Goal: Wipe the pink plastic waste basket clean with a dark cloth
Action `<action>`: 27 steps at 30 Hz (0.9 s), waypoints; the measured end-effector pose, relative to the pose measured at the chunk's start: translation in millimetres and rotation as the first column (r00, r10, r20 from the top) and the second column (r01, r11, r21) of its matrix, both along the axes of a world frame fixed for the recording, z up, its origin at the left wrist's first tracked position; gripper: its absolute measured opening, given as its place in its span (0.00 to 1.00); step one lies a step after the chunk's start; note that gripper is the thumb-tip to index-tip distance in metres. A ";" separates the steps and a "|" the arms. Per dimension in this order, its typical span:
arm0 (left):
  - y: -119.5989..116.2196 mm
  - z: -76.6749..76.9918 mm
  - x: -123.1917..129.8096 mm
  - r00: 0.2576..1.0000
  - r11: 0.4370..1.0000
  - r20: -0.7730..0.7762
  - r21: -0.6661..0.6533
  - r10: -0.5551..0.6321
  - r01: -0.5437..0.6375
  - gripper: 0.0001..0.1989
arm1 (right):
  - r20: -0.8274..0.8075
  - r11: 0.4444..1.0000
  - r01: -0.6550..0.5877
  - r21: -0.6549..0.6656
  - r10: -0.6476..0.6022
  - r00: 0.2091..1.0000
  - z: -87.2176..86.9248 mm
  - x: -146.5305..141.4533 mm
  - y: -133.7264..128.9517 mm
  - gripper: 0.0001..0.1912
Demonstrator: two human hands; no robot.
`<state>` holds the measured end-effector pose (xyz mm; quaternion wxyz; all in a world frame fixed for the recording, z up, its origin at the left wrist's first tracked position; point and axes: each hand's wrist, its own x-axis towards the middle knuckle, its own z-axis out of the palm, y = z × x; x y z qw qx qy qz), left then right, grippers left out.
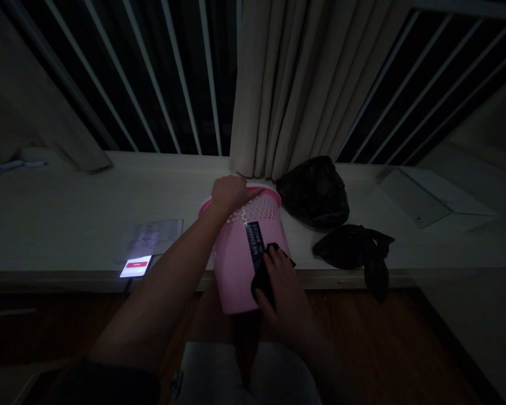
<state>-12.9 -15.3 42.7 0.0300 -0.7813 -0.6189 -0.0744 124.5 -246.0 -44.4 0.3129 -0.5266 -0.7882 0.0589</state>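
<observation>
A pink garbage bin (236, 264) with a honeycomb-patterned upper part and a dark label leans at the edge of the white ledge. My left hand (231, 192) grips its rim at the top, with fingers reaching over the edge. Against the bin's lower right side, my right hand (279, 278) presses a crumpled black cloth or piece of plastic (262, 283), its fingers bent around it. To the right of the bin lie a large black plastic bag (316, 191) and a smaller knotted black bag (348, 246).
A lit phone (135, 266) and printed papers (158, 236) lie at the left on the ledge (59, 225). A white box-like object (434, 197) stands at the right. Behind are curtains (303, 79) and window bars. Wooden floor shows below.
</observation>
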 end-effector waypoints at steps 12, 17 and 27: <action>-8.6 1.0 -17.7 0.992 0.998 0.104 -0.006 0.069 -0.069 0.39 | -0.045 0.998 0.062 0.001 -0.062 0.997 -4.6 -8.4 12.0 0.31; -33.8 0.8 -37.9 0.960 0.984 0.277 0.152 0.050 -0.095 0.33 | 0.017 0.995 0.099 0.014 -0.099 0.995 -4.1 -13.3 6.6 0.30; -169.6 -55.7 -121.3 0.803 0.902 0.597 0.350 -0.006 -0.253 0.20 | 0.048 0.993 0.101 0.069 -0.104 0.993 2.4 -20.7 16.3 0.29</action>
